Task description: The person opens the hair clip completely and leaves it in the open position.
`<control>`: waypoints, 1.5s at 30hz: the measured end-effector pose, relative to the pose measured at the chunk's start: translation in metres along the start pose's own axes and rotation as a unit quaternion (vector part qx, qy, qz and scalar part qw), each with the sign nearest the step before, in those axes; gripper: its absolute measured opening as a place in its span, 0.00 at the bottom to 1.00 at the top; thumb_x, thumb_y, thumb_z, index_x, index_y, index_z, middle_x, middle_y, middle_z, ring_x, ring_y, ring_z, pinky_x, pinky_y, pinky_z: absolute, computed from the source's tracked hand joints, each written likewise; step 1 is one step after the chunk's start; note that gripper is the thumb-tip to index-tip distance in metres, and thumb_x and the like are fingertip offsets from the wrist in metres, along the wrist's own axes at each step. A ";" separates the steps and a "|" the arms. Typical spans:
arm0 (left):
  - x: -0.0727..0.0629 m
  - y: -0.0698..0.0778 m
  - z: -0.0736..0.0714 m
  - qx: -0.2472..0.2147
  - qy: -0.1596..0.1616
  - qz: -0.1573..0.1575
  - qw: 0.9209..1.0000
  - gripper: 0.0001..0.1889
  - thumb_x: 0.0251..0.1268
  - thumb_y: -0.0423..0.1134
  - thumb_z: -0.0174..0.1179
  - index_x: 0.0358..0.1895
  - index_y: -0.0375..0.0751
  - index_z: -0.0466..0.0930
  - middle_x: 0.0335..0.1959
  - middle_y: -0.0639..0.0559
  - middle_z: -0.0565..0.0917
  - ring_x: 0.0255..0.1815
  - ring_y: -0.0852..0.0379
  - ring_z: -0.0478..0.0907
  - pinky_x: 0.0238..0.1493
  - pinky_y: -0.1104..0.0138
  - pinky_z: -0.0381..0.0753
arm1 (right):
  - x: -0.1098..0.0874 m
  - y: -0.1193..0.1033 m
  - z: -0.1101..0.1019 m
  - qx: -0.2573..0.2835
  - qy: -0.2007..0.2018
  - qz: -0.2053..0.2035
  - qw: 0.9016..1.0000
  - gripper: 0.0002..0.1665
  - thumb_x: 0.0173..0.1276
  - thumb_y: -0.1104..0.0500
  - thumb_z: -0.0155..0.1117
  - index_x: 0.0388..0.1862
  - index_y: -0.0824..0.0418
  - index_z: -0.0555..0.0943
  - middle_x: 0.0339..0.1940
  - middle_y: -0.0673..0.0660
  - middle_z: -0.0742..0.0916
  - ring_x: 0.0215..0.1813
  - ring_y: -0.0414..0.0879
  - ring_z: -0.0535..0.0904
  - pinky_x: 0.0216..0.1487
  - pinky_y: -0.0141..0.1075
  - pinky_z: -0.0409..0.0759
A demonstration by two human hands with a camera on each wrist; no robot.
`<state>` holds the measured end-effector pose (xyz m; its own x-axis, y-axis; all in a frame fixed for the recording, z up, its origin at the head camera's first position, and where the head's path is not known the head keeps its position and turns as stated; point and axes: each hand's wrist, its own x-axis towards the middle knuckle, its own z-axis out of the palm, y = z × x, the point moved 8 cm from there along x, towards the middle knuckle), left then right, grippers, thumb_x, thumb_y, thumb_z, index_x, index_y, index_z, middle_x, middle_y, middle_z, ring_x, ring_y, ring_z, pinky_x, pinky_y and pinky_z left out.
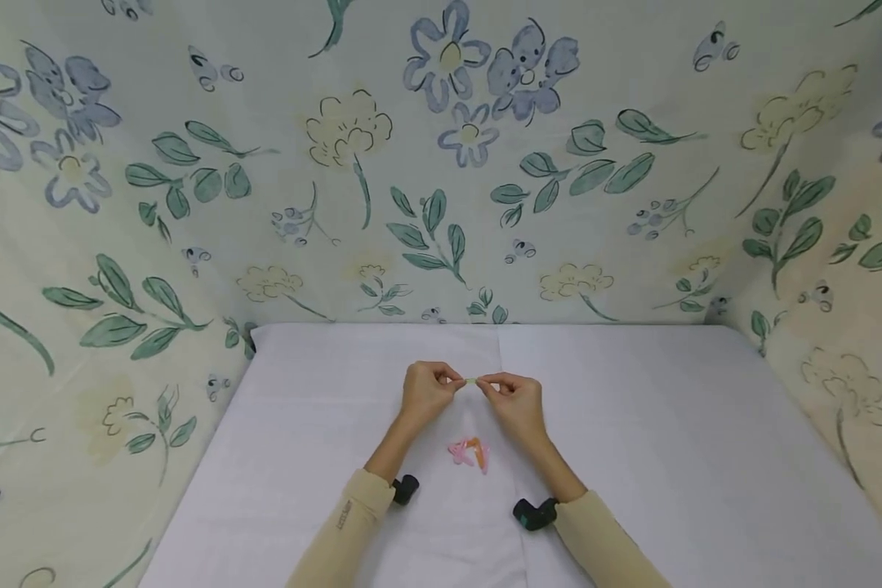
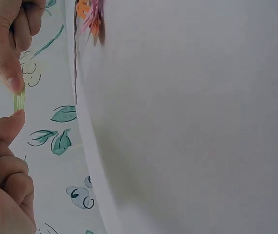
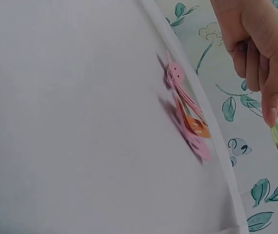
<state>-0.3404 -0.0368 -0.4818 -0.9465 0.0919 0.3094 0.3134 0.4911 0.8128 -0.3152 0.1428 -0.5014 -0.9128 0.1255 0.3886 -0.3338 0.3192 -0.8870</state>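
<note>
Between both hands, above the white table, a short light-green strip (image 1: 471, 380) is stretched, with thin lines running along it. My left hand (image 1: 426, 396) pinches its left end between thumb and forefinger. The right end is pinched the same way by my right hand (image 1: 518, 406). In the left wrist view the green strip (image 2: 19, 101) spans the small gap between the fingertips, and its ends are hidden under them. Closer to me on the cloth lies a small group of flat pink pieces (image 1: 459, 452) and an orange piece (image 1: 478, 451), below and between the hands.
A white cloth (image 1: 301, 408) with creases covers the table. Its far edge meets a floral curtain (image 1: 441, 204) that also rises at both sides. Black wrist devices (image 1: 535, 514) sit under the beige sleeves (image 1: 353, 523).
</note>
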 end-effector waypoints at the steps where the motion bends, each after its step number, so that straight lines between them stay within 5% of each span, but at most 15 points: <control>1: 0.003 0.000 0.001 0.007 -0.001 0.003 1.000 0.05 0.54 0.29 0.77 0.24 0.37 0.91 0.11 0.57 0.70 0.15 0.65 0.61 0.19 0.74 0.57 | 0.003 0.002 0.000 -0.001 0.003 -0.002 1.000 0.03 0.62 0.62 0.79 0.30 0.61 0.93 0.11 0.48 0.67 0.15 0.27 0.56 0.19 0.26 0.51; 7: 0.025 -0.004 0.001 0.014 -0.015 0.029 0.999 0.04 0.54 0.30 0.78 0.26 0.36 0.92 0.11 0.54 0.72 0.16 0.64 0.61 0.20 0.74 0.57 | 0.025 0.014 0.003 -0.009 -0.024 0.004 1.000 0.05 0.63 0.60 0.79 0.33 0.62 0.93 0.12 0.47 0.66 0.16 0.29 0.55 0.19 0.27 0.52; 16: 0.044 -0.029 0.012 0.012 -0.069 -0.021 0.997 0.04 0.55 0.34 0.78 0.30 0.37 0.93 0.12 0.55 0.73 0.17 0.63 0.62 0.21 0.73 0.59 | 0.039 0.039 0.013 -0.016 -0.069 0.064 0.995 0.07 0.63 0.61 0.78 0.36 0.64 0.93 0.12 0.46 0.71 0.16 0.35 0.57 0.19 0.28 0.54; 26: 0.049 -0.058 0.025 -0.016 -0.095 -0.112 0.989 0.05 0.51 0.32 0.80 0.32 0.40 0.93 0.11 0.59 0.64 0.17 0.63 0.58 0.20 0.71 0.57 | 0.042 0.060 0.021 -0.025 -0.074 0.075 0.994 0.05 0.64 0.64 0.76 0.36 0.66 0.92 0.09 0.44 0.71 0.15 0.32 0.59 0.18 0.26 0.55; 35: 0.052 -0.067 0.032 -0.007 -0.127 -0.136 0.983 0.07 0.51 0.32 0.80 0.34 0.40 0.93 0.12 0.57 0.67 0.17 0.62 0.61 0.20 0.70 0.59 | 0.043 0.060 0.022 -0.056 -0.088 0.081 0.991 0.06 0.65 0.63 0.75 0.38 0.64 0.93 0.11 0.45 0.74 0.18 0.34 0.59 0.20 0.27 0.57; 42: 0.050 -0.069 0.027 -0.009 -0.136 -0.164 0.977 0.09 0.50 0.33 0.81 0.36 0.42 0.93 0.15 0.58 0.69 0.21 0.61 0.63 0.25 0.70 0.62 | 0.045 0.059 0.025 -0.076 -0.093 0.081 0.989 0.04 0.64 0.63 0.76 0.37 0.62 0.93 0.19 0.53 0.86 0.21 0.36 0.63 0.23 0.28 0.59; 45: 0.049 -0.069 0.026 -0.009 -0.137 -0.170 0.976 0.10 0.50 0.34 0.81 0.37 0.43 0.93 0.16 0.58 0.69 0.22 0.61 0.63 0.27 0.70 0.62 | 0.045 0.058 0.025 -0.081 -0.093 0.085 0.989 0.05 0.64 0.62 0.77 0.37 0.62 0.93 0.15 0.51 0.83 0.21 0.37 0.63 0.22 0.28 0.59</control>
<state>-0.4108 -0.0430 -0.5354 -0.9803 0.1556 -0.1216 -0.0237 0.5186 0.8547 -0.3814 0.1433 -0.5416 -0.9850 0.0204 0.1715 -0.1435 0.4563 -0.8782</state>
